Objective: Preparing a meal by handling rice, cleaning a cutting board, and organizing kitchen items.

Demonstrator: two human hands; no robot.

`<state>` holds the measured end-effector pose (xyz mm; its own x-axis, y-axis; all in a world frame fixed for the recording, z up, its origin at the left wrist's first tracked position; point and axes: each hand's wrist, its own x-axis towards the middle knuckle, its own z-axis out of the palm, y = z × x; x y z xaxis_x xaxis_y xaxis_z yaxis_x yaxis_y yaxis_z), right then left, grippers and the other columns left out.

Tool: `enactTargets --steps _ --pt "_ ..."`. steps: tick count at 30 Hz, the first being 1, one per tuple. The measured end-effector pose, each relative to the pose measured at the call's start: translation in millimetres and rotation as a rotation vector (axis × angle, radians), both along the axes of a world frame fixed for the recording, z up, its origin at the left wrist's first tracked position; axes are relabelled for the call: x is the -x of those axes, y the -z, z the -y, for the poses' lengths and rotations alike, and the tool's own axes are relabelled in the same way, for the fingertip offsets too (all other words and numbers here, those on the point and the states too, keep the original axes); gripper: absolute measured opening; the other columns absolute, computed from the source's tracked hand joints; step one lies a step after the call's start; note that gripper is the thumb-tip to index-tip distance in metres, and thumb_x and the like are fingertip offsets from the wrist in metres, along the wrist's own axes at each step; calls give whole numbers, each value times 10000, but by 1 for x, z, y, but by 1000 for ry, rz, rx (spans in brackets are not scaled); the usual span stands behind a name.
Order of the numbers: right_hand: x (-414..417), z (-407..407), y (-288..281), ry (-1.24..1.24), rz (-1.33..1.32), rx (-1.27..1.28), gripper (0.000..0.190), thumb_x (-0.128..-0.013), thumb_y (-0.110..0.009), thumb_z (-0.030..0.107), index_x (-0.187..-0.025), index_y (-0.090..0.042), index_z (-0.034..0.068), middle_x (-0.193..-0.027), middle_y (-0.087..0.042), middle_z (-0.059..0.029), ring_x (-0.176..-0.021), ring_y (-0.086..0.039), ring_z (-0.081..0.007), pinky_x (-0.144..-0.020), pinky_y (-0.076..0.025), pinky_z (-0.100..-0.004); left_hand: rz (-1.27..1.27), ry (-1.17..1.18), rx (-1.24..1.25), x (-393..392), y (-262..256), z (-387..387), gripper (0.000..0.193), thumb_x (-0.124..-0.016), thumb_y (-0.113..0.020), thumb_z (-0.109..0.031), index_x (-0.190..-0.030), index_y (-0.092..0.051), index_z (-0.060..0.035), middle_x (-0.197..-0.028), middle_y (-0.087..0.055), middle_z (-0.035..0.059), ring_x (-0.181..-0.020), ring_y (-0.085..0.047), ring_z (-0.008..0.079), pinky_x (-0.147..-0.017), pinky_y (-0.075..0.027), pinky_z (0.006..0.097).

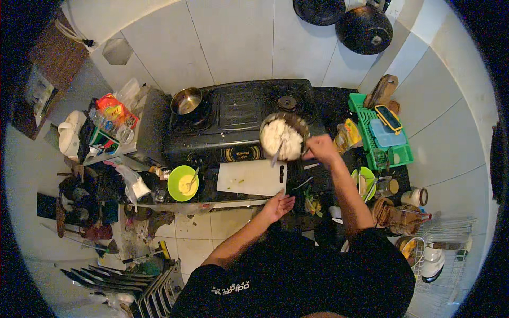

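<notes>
My right hand (321,148) is closed at the right side of a metal pot (301,124), seemingly on its handle, which the fingers hide. White food that looks like cooked rice (278,135) fills the pot, and a metal utensil (275,158) sticks out of it toward me. The pot is tilted over the front right of a black gas stove (238,119). My left hand (281,206) is empty, fingers spread, by the near right corner of a white cutting board (254,181). A few green scraps lie on the board.
Left of the board sits a green bowl (175,181) with yellowish liquid and a spoon. A small metal pan (187,101) rests on the left burner. At right are a green dish rack (360,105), a yellow packet (348,135) and another green bowl (370,175).
</notes>
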<state>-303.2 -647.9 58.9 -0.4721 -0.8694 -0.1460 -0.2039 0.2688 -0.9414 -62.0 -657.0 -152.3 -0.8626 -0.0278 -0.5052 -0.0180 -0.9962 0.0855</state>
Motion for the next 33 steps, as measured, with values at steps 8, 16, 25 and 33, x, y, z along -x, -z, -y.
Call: enactTargets --steps 8,16,25,33 --pt "87 77 -12 234 3 184 336 -847 -515 114 -554 -522 -49 -547 -540 -91 -497 -612 -190 -472 -544 -301 314 -93 375 -8 -30 -14 394 -891 -567 -399 -958 -575 -10 -839 -651 89 -650 -609 138 -576 -542 273" --pt "108 128 -4 349 174 204 335 -829 -558 88 -553 -490 -88 -570 -531 -117 -474 -591 -228 -503 -592 -351 412 -114 592 -31 -35 -19 404 -905 -554 -384 -970 -576 14 -885 -644 101 -661 -587 120 -597 -520 248" --pt "119 125 5 355 126 69 264 -851 -564 132 -932 -525 -116 -694 -567 -128 -537 -622 -229 -523 -581 -351 431 -501 579 -56 -8 -27 306 -929 -537 -261 -1090 -477 -8 -964 -610 117 -762 -615 179 -728 -537 309" --pt "8 14 20 364 -265 468 261 -903 -494 172 -1113 -487 17 -696 -561 -51 -592 -568 -129 -548 -496 -279 259 -508 632 -84 -45 -16 262 -948 -490 -176 -1156 -404 -40 -1004 -610 191 -787 -641 231 -763 -548 372"
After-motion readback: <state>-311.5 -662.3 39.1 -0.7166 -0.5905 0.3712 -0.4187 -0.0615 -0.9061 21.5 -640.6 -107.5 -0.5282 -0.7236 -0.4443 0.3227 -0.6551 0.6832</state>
